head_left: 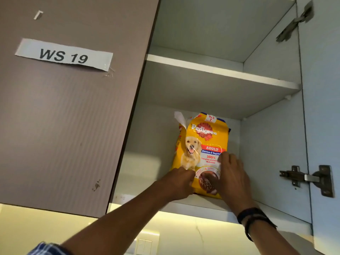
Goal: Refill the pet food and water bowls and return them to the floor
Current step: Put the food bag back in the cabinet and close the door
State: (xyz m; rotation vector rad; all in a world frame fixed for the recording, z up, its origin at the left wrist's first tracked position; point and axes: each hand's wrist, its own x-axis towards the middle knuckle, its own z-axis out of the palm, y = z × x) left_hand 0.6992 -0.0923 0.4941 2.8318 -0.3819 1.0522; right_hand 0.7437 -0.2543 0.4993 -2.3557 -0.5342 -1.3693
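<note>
A yellow dog food bag with a dog's picture stands upright on the lower shelf of an open wall cabinet, its torn top corner sticking up at the left. My left hand grips the bag's lower left edge. My right hand is wrapped around its lower right side. Both arms reach up from below. The pet bowls are out of view.
A closed brown cabinet door labelled WS 19 hangs to the left. The open door with two metal hinges stands at the right. An upper shelf sits above the bag. A lit tiled wall shows under the cabinet.
</note>
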